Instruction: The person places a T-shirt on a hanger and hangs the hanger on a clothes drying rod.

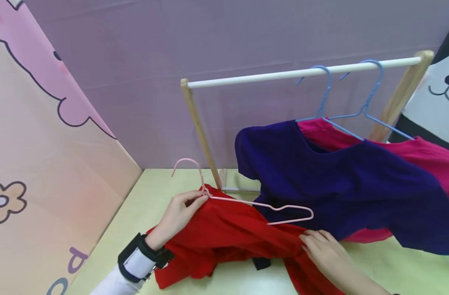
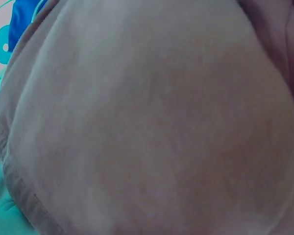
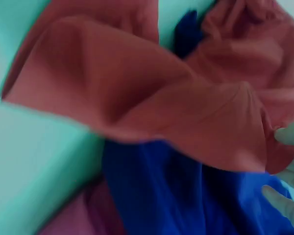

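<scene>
In the head view my left hand (image 1: 183,213) pinches a pink hanger (image 1: 242,200) just below its hook. One end of the hanger is out over the cloth; its other end is hidden in a red garment (image 1: 224,229), which looks like a T-shirt. My right hand (image 1: 329,250) holds the red cloth near the hanger's bare end. Its fingers (image 3: 289,134) pinch a fold at the right edge of the right wrist view. Close-up cloth (image 2: 152,122) fills most of the left wrist view, hiding the left fingers.
A rack with a white rail (image 1: 246,78) and wooden posts stands behind. From blue hangers (image 1: 325,90) on it hang a dark blue T-shirt (image 1: 338,176) and a magenta garment (image 1: 438,164). The pale yellow table (image 1: 136,209) shows at left, beside a printed panel (image 1: 43,164).
</scene>
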The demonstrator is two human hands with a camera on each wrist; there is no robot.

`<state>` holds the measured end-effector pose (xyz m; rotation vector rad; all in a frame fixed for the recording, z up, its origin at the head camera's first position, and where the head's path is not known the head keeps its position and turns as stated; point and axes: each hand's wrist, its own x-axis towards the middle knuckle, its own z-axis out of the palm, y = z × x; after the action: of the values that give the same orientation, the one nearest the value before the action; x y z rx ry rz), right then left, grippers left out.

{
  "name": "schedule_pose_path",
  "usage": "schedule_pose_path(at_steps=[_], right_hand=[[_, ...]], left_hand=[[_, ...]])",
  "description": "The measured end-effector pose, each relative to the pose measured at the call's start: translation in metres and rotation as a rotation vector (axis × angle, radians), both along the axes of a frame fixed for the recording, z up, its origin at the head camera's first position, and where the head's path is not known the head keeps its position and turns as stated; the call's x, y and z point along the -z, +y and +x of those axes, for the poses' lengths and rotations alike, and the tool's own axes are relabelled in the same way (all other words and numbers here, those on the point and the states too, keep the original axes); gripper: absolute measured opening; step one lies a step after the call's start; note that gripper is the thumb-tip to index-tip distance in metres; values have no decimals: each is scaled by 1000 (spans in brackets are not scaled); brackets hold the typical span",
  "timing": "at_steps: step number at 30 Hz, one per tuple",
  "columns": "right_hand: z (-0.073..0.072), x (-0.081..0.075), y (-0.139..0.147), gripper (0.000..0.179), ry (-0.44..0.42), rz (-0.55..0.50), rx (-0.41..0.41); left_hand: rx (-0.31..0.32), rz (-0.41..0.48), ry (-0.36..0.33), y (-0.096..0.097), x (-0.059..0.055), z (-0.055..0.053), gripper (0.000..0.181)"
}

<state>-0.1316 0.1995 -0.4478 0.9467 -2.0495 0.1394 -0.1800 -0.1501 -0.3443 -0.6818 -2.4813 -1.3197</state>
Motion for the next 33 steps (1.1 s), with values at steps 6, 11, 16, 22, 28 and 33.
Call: schedule_pose_path(at_steps=[6, 11, 16, 22, 28, 33], right_hand=[[6, -31, 25, 41, -46, 59, 23], [4, -49, 29, 40, -36, 34, 40], [3, -61, 24, 40, -53, -76, 38], [2, -76, 5, 14, -265, -238, -62], [-2, -87, -22, 41, -452, -305, -219], [-3, -85, -41, 40, -484, -329, -327]], left_hand=[[47, -23, -9, -3, 3, 1, 18], [87, -39, -48, -1, 5, 4, 18], [130, -60, -35, 5, 7, 9, 17], [171, -58, 8, 18, 11, 16, 16], [188, -19, -1, 34, 14, 21, 14], [189, -1, -25, 44, 13, 24, 15]])
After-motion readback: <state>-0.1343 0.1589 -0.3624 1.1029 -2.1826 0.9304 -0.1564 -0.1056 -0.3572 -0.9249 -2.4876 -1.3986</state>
